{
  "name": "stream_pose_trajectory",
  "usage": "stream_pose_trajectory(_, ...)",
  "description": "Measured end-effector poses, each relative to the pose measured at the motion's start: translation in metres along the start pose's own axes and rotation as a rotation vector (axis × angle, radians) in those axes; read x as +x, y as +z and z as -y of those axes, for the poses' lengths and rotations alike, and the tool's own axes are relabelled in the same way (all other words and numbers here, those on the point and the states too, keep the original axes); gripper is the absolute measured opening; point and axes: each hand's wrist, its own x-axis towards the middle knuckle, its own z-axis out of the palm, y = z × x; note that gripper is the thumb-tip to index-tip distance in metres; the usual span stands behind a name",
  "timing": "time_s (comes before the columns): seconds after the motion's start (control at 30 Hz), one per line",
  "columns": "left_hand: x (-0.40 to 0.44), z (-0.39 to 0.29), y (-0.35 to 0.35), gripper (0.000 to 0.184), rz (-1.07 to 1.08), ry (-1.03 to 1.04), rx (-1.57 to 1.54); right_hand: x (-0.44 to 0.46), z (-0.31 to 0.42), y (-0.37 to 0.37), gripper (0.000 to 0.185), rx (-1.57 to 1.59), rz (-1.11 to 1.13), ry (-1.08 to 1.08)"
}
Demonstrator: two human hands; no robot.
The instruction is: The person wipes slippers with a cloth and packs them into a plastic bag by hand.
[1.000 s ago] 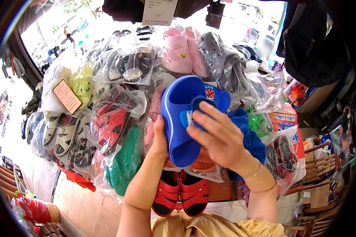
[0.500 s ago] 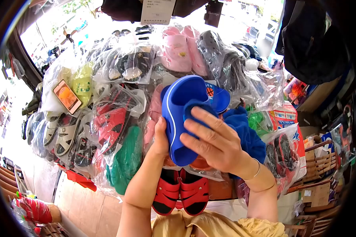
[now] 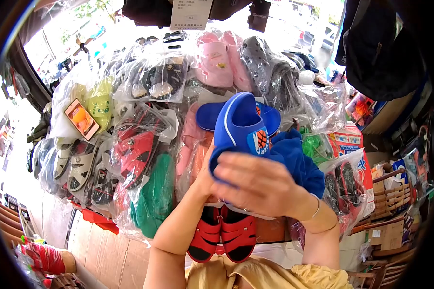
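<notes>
My left hand [image 3: 206, 174] is closed around the lower side of a blue slide sandal [image 3: 234, 127], which has a white line along its sole and a basketball picture on its strap. It is tilted up in front of me. Across its lower end lies my right hand [image 3: 263, 185], smeared by motion, its fingers stretched out flat. Behind it, the other blue slide sandal [image 3: 210, 115] rests on the pile. A bunched blue cloth [image 3: 299, 161] lies just beyond my right hand; whether they touch is unclear. Below my hands stand red and black sandals [image 3: 237, 236].
Bagged footwear covers the display, including pink clogs [image 3: 213, 65], a green pair [image 3: 152, 204] and red sandals [image 3: 135, 149]. A phone [image 3: 82, 119] leans at the left. A dark bag [image 3: 383, 53] hangs at the right, above wooden baskets [image 3: 388, 192].
The held blue slide sandal has turned, so its strap picture now shows. My right hand has moved down from the strap to the lower end. My left hand has shifted lower.
</notes>
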Motion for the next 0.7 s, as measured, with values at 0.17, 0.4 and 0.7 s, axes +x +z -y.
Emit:
stream_pose_trajectory(0.17,-0.011,-0.010,0.055,0.080,-0.041,0.307,0.702,-0.003,-0.014,-0.016,0.033,-0.236,-0.039,0.049)
stream_pose_trajectory(0.4,-0.007,-0.006,0.036,0.067,0.098,0.197,0.185,0.003,0.003,-0.014,0.025,0.017,0.063,-0.001)
stream_pose_trajectory(0.7,-0.009,-0.025,0.041,0.076,0.201,0.235,0.706,0.003,-0.006,-0.018,0.024,-0.028,0.071,0.004)
